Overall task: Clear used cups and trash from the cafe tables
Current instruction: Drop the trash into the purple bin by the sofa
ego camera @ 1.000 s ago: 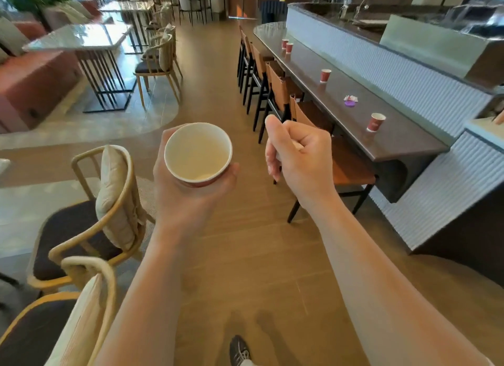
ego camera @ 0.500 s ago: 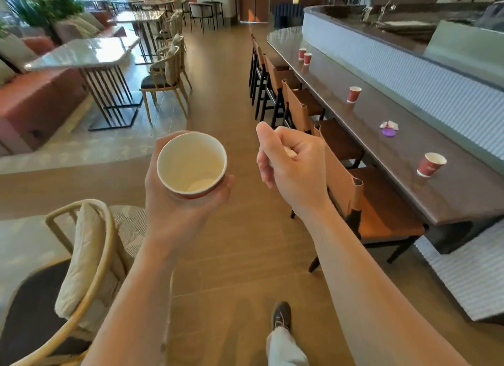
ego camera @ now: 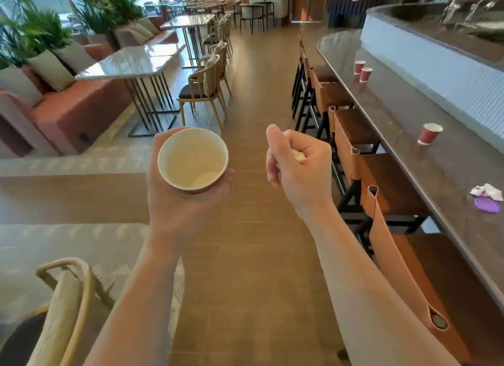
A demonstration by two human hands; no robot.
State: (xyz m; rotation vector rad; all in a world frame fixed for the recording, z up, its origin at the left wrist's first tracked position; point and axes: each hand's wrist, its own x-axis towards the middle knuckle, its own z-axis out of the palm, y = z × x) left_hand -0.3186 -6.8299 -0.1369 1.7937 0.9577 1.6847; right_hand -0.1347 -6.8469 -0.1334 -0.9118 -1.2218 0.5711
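Note:
My left hand (ego camera: 177, 202) holds an empty red paper cup (ego camera: 193, 160) upright from below, its white inside facing me. My right hand (ego camera: 300, 172) is closed in a fist around a small crumpled white scrap (ego camera: 297, 155), of which only a bit shows. On the dark bar counter (ego camera: 409, 120) to the right stand a red cup (ego camera: 429, 133), two more red cups (ego camera: 362, 71) farther back, and crumpled paper (ego camera: 488, 191) beside a purple lid (ego camera: 486, 204). Both hands are above the floor, left of the counter.
Brown bar stools (ego camera: 351, 131) line the counter's near side. A wooden aisle (ego camera: 259, 93) runs ahead between the stools and marble tables (ego camera: 131, 62) with wicker chairs (ego camera: 204, 90). Another wicker chair (ego camera: 62, 305) is at the lower left.
I have walked forward along the bar; the counter's cups and trash have come nearer on my right. Both hands keep the same hold on the cup and the scrap.

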